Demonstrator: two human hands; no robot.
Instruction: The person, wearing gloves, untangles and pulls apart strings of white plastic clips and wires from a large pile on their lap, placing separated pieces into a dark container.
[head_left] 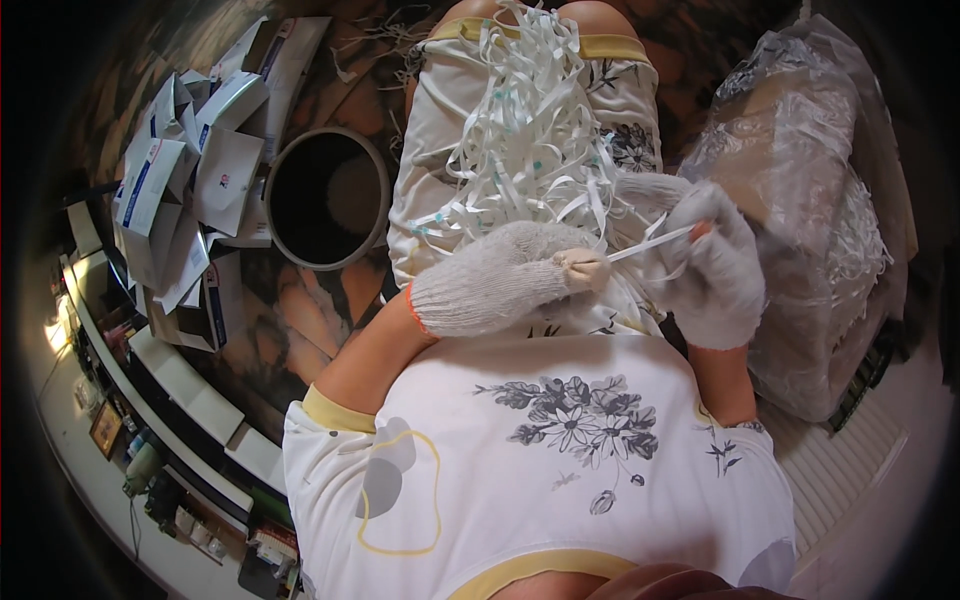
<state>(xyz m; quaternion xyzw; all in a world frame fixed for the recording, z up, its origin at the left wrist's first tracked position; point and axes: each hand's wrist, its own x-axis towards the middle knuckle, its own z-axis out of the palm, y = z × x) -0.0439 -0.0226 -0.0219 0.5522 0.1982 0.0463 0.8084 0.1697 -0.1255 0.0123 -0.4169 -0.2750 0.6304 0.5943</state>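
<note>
Both gloved hands on one white strip — left hand (505, 278) at one end, right hand (712, 265) at the other, the strip (650, 243) drawn fairly straight between them, above the lap. Left fingers narrow, tips together at the strip's end; right fingers pinched on it too, thumb side showing. Can't tell if there's a knot or join under the left tips.

Progress: one strip being handled, lots left, I'd judge. Big tangled heap of strips (530, 150) lies across the thighs, loose, with small teal bits on some; nothing there looks sorted or bundled. More white strips (862, 240) show at the clear plastic bag (800, 130) on the person's right — finished ones or supply, can't tell. A few stray strips (385, 40) lie on the floor (310, 325) beyond the knees.

Bucket (328, 264) stands left of the legs, inside too dark to say whether it holds any output. Folded cartons (235, 110) piled just beside it, apart from the hands.
</note>
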